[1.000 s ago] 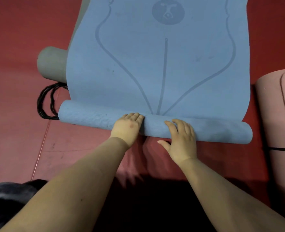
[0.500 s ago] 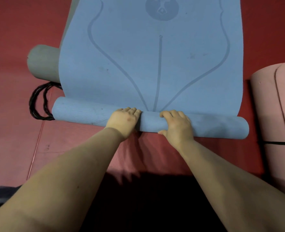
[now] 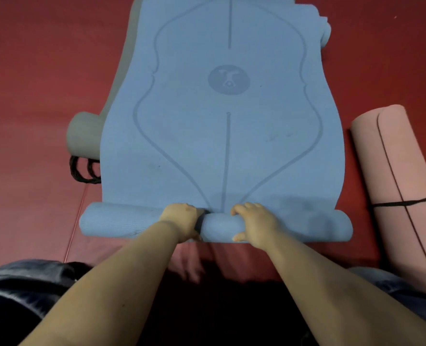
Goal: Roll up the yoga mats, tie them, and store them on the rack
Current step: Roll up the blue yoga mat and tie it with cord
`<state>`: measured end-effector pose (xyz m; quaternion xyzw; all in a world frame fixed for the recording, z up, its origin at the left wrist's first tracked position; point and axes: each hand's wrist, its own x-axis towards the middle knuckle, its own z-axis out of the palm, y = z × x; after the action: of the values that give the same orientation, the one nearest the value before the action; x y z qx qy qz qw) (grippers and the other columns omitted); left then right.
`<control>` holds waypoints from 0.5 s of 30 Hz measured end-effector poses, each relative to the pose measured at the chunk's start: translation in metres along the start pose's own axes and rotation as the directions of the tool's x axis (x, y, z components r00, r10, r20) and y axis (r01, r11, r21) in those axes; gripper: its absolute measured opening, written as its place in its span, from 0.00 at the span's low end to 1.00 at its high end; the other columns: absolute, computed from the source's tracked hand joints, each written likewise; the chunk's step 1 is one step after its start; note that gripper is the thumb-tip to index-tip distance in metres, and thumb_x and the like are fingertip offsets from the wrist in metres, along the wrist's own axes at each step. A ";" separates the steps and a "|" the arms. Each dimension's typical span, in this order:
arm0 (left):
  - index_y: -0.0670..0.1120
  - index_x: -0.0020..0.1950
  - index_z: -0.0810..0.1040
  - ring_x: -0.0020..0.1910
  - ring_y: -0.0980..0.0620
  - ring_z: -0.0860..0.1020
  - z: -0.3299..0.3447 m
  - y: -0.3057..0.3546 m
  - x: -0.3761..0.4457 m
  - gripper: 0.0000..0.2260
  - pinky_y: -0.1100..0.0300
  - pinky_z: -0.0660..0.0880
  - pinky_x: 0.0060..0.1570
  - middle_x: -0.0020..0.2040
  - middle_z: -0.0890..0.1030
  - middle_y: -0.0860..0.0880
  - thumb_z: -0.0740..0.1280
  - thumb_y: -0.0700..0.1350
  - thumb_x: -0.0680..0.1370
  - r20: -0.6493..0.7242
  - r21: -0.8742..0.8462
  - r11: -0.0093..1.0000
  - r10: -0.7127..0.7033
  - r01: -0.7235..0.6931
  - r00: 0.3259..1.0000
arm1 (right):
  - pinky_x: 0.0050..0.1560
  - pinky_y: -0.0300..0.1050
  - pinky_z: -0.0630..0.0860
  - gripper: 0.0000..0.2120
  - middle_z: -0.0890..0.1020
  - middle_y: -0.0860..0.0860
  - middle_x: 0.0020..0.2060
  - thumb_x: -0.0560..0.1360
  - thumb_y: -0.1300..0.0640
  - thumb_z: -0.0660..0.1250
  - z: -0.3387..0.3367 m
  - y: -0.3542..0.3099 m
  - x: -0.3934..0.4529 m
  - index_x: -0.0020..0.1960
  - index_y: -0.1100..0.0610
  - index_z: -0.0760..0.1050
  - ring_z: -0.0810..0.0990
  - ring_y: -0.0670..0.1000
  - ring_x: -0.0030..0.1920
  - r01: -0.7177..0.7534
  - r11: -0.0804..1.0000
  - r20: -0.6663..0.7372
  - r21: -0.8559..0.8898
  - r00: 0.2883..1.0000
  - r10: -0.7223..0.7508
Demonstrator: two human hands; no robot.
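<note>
A blue yoga mat (image 3: pixel 222 136) stretches away from the hands on the red floor (image 3: pixel 32 96), its near end rolled. The left hand (image 3: pixel 182 219) and right hand (image 3: pixel 254 224) grip that roll, fingers curled over it. A tied pink mat (image 3: pixel 391 186) lies right of the hands, a grey roll (image 3: pixel 84 136) left.

Pale blue foam yoga mat (image 3: pixel 222 136) printed with darker curved alignment lines, a straight centre line and a round emblem, spread flat across the red floor and stretching away to the far end. Near end wound into a short, thick roll (image 3: pixel 306 226) lying crosswise, its left end jutting slightly past the flat sheet's edge. Grey rolled foam mat (image 3: pixel 83 136) partly tucked beneath the blue sheet's left edge, only one rounded end showing. Pink rolled foam mat (image 3: pixel 391 176) lying lengthwise just beside the blue sheet's right edge, fully wound and bound near its middle by a thin black cord (image 3: pixel 406 203).
</note>
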<state>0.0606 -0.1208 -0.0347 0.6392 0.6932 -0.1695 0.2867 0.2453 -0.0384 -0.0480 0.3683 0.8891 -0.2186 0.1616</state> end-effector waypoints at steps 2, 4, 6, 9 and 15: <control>0.56 0.71 0.66 0.62 0.48 0.74 -0.001 -0.005 0.003 0.29 0.56 0.71 0.56 0.63 0.77 0.49 0.70 0.59 0.72 0.004 -0.028 1.000 -0.003 0.003 1.000 | 0.60 0.47 0.67 0.27 0.77 0.50 0.52 0.63 0.47 0.77 0.006 -0.004 -0.011 0.59 0.52 0.74 0.75 0.54 0.56 0.017 0.993 -0.164 -0.120 0.986 -0.037; 0.56 0.71 0.67 0.62 0.48 0.74 -0.004 -0.009 0.010 0.29 0.56 0.71 0.56 0.62 0.77 0.49 0.69 0.60 0.71 0.024 -0.050 0.999 -0.005 0.006 1.000 | 0.53 0.48 0.73 0.27 0.79 0.51 0.45 0.56 0.47 0.80 0.021 -0.008 -0.024 0.51 0.54 0.78 0.79 0.55 0.47 0.011 0.990 -0.349 -0.141 0.935 -0.060; 0.56 0.70 0.67 0.62 0.48 0.73 -0.007 -0.012 0.018 0.30 0.55 0.71 0.57 0.63 0.76 0.49 0.70 0.60 0.71 0.076 -0.079 0.997 -0.009 0.015 0.997 | 0.47 0.47 0.77 0.29 0.80 0.51 0.43 0.52 0.45 0.81 0.033 -0.011 -0.029 0.49 0.55 0.79 0.79 0.55 0.44 0.011 0.995 -0.446 -0.099 0.893 -0.054; 0.55 0.71 0.66 0.64 0.48 0.72 -0.008 -0.018 0.022 0.30 0.55 0.70 0.60 0.65 0.74 0.50 0.70 0.59 0.71 0.083 -0.133 0.991 -0.011 0.022 0.997 | 0.43 0.45 0.78 0.30 0.80 0.50 0.42 0.49 0.45 0.82 0.030 -0.007 -0.014 0.48 0.54 0.79 0.80 0.54 0.42 -0.006 0.996 -0.417 -0.089 0.908 -0.032; 0.45 0.57 0.78 0.50 0.45 0.78 0.045 -0.013 -0.003 0.21 0.54 0.79 0.46 0.53 0.80 0.46 0.65 0.56 0.70 -0.618 -0.091 0.992 0.015 -0.090 0.786 | 0.61 0.43 0.65 0.27 0.76 0.49 0.57 0.66 0.46 0.75 -0.009 0.006 0.028 0.62 0.51 0.73 0.72 0.52 0.60 -0.015 0.993 -0.142 0.121 0.989 0.033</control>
<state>0.0559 -0.1518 -0.0701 0.6608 0.7393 0.0965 0.0861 0.2297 -0.0137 -0.0539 0.4028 0.8793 -0.2421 0.0772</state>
